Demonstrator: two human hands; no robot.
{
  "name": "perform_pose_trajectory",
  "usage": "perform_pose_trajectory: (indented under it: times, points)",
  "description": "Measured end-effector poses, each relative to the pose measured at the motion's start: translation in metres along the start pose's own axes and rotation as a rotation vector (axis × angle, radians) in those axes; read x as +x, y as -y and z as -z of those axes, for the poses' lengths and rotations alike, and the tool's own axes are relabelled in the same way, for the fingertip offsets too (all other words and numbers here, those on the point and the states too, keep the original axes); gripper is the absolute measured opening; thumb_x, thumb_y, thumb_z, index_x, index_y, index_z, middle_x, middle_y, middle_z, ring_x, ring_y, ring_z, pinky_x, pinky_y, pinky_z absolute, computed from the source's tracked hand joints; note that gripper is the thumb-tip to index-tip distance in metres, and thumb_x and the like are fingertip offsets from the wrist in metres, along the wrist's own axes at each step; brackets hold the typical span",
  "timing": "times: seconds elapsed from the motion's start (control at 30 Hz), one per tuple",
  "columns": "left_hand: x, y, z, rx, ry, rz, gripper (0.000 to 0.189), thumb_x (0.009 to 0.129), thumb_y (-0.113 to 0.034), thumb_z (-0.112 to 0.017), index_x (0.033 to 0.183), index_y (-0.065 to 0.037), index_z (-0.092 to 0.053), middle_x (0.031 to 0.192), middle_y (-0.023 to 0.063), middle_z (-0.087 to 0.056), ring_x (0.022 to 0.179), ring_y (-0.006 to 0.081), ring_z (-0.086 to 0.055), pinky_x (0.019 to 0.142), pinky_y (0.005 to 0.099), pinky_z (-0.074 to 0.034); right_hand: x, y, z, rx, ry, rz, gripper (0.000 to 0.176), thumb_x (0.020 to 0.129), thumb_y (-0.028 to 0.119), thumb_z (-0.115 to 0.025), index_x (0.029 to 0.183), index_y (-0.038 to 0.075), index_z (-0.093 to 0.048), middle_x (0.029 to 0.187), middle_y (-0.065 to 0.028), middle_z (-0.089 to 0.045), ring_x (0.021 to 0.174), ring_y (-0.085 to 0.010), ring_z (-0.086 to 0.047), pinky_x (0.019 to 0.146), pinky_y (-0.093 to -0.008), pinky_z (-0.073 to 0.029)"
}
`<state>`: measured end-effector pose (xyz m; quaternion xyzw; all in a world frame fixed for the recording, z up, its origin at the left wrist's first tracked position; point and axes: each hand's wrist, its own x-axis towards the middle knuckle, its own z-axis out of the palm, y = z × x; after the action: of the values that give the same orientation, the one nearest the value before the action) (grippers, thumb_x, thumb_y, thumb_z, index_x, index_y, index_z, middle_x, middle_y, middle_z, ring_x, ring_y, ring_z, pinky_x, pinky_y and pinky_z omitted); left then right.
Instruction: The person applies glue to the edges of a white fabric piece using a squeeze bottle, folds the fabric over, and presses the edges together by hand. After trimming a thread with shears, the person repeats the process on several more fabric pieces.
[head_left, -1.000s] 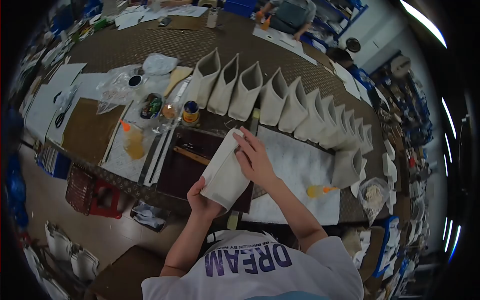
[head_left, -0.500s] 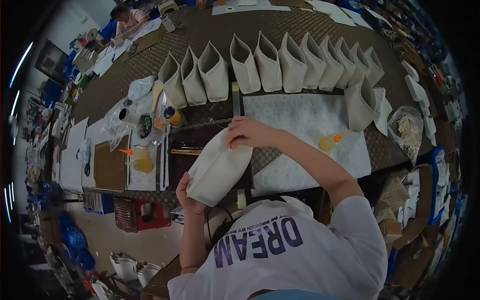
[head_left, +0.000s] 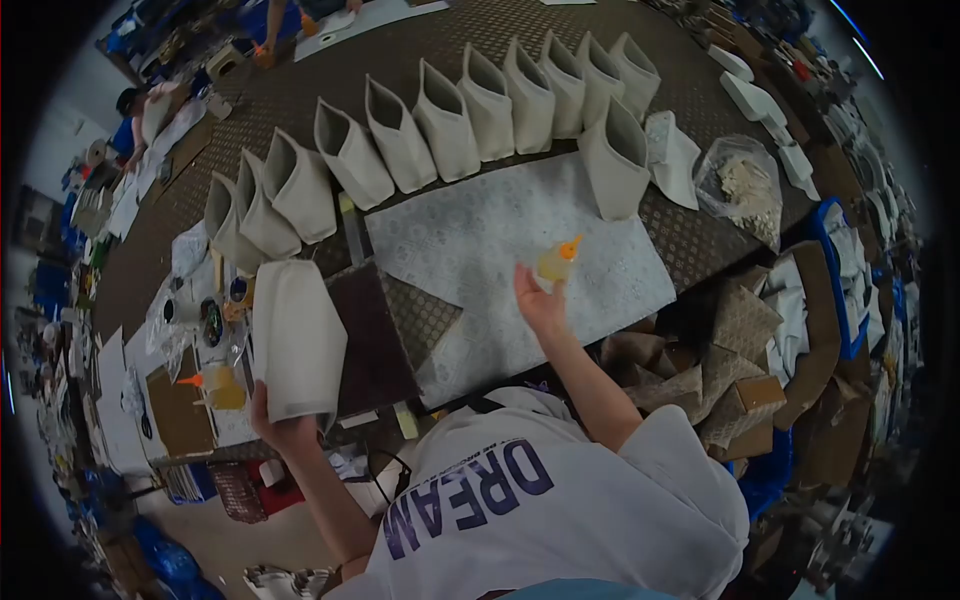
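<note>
My left hand (head_left: pixel 288 428) is closed on the lower end of a pale fabric pouch (head_left: pixel 297 340), which stands up from it over the table's left part. My right hand (head_left: pixel 541 301) is at a small glue bottle (head_left: pixel 556 262) with yellowish contents and an orange nozzle, above the patterned white sheet (head_left: pixel 480 240). Its fingers are partly spread beside the bottle; whether they grip it is not clear. One open pouch (head_left: pixel 614 165) stands at the sheet's far right corner. Behind the sheet runs a curved row of similar upright pouches (head_left: pixel 442 125).
A second glue bottle (head_left: pixel 222 387) lies at the left near jars and plastic bags. On the right are a clear bag of pale pieces (head_left: pixel 742 187), a blue crate (head_left: pixel 838 270) and a cardboard box (head_left: pixel 755 410). Another person (head_left: pixel 150 110) sits at the far left.
My right hand has let go of the pouch and moved right to the glue bottle. My left hand has brought the pouch left and more upright. The view has turned right.
</note>
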<state>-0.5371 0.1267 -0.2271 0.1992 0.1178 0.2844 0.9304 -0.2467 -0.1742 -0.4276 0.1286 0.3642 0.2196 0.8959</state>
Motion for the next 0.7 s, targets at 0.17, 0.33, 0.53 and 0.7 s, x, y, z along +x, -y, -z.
perform_pose_trajectory:
  times: [0.17, 0.33, 0.53, 0.7]
  points:
    - [0.007, 0.053, 0.003, 0.154, -0.228, -0.107, 0.047, 0.092, -0.027, -0.053, 0.132, -0.003, -0.042, 0.128, 0.0116, -0.050, 0.118, 0.0283, -0.049, 0.097, 0.0415, -0.041, 0.077, 0.117, 0.002, -0.151, 0.106, -0.219, 0.081, 0.087, 0.067, -0.034, 0.129, -0.001, -0.042, 0.129, -0.0175, -0.049, 0.117, -0.0336, -0.049, 0.100, -0.0476, -0.042]
    - [-0.006, 0.082, 0.010, 0.039, -0.256, -0.060, 0.046, 0.093, -0.027, -0.053, 0.131, -0.004, -0.042, 0.122, 0.0081, -0.055, 0.113, 0.0239, -0.054, 0.095, 0.0390, -0.043, 0.019, 0.046, -0.060, -0.635, 0.212, -0.015, 0.058, 0.091, 0.047, -0.051, 0.131, 0.005, -0.042, 0.130, -0.0115, -0.049, 0.121, -0.0314, -0.047, 0.097, -0.0467, -0.046]
    - [-0.013, 0.092, 0.036, 0.110, -0.307, 0.071, 0.043, 0.092, -0.027, -0.055, 0.127, -0.004, -0.045, 0.119, 0.0087, -0.055, 0.109, 0.0222, -0.055, 0.090, 0.0366, -0.045, -0.051, -0.049, -0.165, -1.452, 0.692, 0.341, 0.065, 0.084, 0.024, -0.067, 0.137, 0.010, -0.032, 0.128, -0.0101, -0.047, 0.117, -0.0273, -0.050, 0.096, -0.0419, -0.047]
    - [-0.018, 0.097, 0.027, 0.152, -0.418, 0.195, 0.048, 0.092, -0.030, -0.056, 0.129, -0.004, -0.042, 0.119, 0.0077, -0.052, 0.105, 0.0212, -0.055, 0.089, 0.0353, -0.045, -0.085, -0.134, -0.215, -1.732, 0.964, 0.501, 0.071, 0.078, 0.013, -0.069, 0.137, 0.009, -0.031, 0.122, -0.0085, -0.048, 0.111, -0.0214, -0.051, 0.092, -0.0396, -0.047]
